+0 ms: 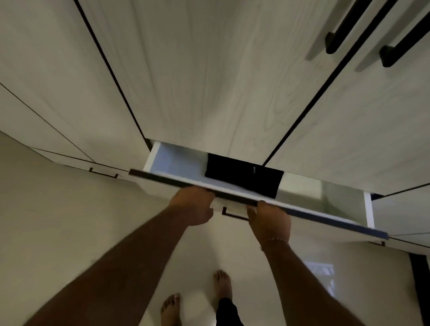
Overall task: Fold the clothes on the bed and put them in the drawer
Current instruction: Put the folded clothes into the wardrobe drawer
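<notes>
Head view looks down your two bare forearms, with your bare feet [195, 304] nearest at the bottom of the frame on a pale glossy floor [63, 218]. Just beyond, your left hand [193, 208] curls over the top edge of the drawer front [310, 214], its fingers pressed together and hooked onto the dark rim, thumb underneath. Your right hand [269, 222] sits just to the right of it on the same edge, fingers folded over the rim and out of sight, so you cannot tell exactly how they lie; a thin bracelet [276, 240] circles that wrist. Between your hands, on the face of the front panel, a small dark handle [233, 213] shows. The drawer [174, 162] stands partly pulled out of the wardrobe, its white walls and pale blue-grey floor exposed. Inside, near the middle, lies a folded black garment [244, 177], flat on the drawer floor, with bare floor to its left and a glassy, reflective patch to its right. Farther off rise the pale wood-grain wardrobe doors [204, 64], divided by dark seams, with long black bar handles [355, 16] at far right. Low at the left, another small drawer handle [103, 173] is visible.
</notes>
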Action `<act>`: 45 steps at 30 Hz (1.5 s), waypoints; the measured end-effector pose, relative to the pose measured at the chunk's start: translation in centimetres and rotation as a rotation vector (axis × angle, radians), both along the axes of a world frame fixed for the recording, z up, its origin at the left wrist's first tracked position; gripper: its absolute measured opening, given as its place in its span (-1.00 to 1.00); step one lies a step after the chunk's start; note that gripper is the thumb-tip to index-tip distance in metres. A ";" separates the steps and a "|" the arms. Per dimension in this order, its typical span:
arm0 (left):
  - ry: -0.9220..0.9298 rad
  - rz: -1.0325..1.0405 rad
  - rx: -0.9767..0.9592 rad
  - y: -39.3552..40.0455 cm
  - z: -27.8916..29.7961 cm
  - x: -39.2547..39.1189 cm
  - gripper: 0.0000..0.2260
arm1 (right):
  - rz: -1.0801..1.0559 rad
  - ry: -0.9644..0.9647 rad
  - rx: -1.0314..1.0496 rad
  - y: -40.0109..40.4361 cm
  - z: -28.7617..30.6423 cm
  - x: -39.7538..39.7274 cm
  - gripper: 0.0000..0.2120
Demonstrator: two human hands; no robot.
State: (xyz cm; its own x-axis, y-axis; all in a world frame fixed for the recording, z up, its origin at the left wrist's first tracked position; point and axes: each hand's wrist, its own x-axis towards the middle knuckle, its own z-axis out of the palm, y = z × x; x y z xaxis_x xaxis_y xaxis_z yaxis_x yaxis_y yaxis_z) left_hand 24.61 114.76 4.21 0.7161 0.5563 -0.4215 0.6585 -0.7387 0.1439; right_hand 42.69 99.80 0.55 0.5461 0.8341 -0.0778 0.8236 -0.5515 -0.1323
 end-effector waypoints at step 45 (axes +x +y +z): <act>-0.098 0.029 0.011 -1.9 -23.8 6.9 -0.32 | 0.106 0.281 -0.536 5.5 -27.3 6.6 0.13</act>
